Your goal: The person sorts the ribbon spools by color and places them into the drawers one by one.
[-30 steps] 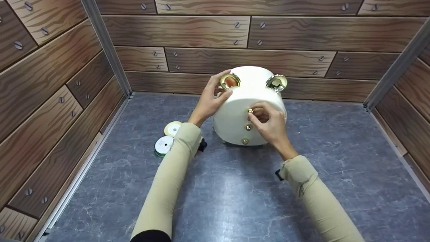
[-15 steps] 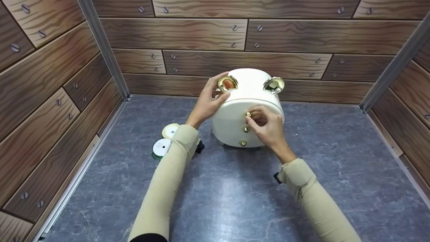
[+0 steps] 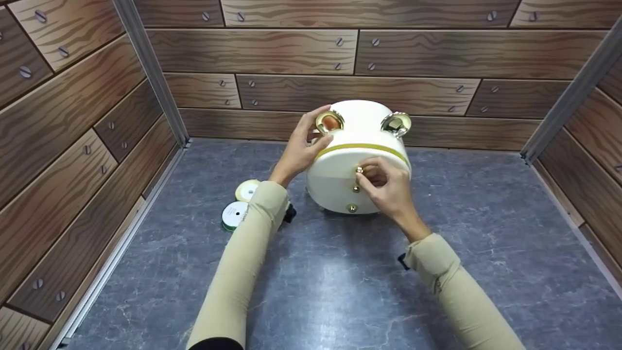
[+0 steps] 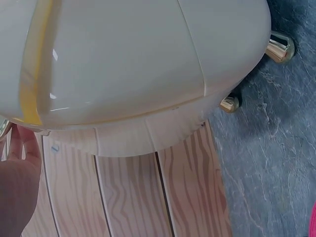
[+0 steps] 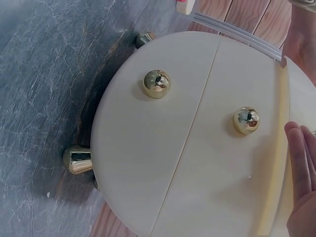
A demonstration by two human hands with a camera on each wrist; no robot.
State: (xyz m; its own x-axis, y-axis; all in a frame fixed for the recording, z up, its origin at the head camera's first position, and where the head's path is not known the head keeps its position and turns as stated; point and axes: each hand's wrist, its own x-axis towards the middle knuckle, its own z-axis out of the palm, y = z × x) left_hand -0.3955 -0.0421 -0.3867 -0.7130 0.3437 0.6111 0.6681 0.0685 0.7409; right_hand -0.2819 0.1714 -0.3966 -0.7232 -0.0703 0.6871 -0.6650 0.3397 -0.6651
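Observation:
A glossy white rounded drawer box [image 3: 330,182] with gold ring-shaped ears stands on the floor, its front towards me. My left hand [image 3: 301,150] holds its upper left part, thumb at the front and fingers behind the left gold ear [image 3: 321,127]. My right hand [image 3: 392,189] pinches the top gold knob [image 3: 359,170] between thumb and forefinger. A yellow strip [image 3: 362,146] shows along a narrow gap behind the top edge of the front. Lower down are the middle knob [image 5: 246,120] and the bottom knob [image 5: 156,84]. Gold feet [image 5: 77,159] carry the box.
Two ribbon spools, a cream one [image 3: 247,189] and a white one with a green edge [image 3: 234,215], lie left of the box beside my left sleeve. Wood-patterned walls [image 3: 291,53] enclose the grey marbled floor [image 3: 311,287] behind and at both sides.
The top of the box's front has come slightly towards me with the knob in my right hand, and the yellow strip has appeared. My left hand has kept its place on the box.

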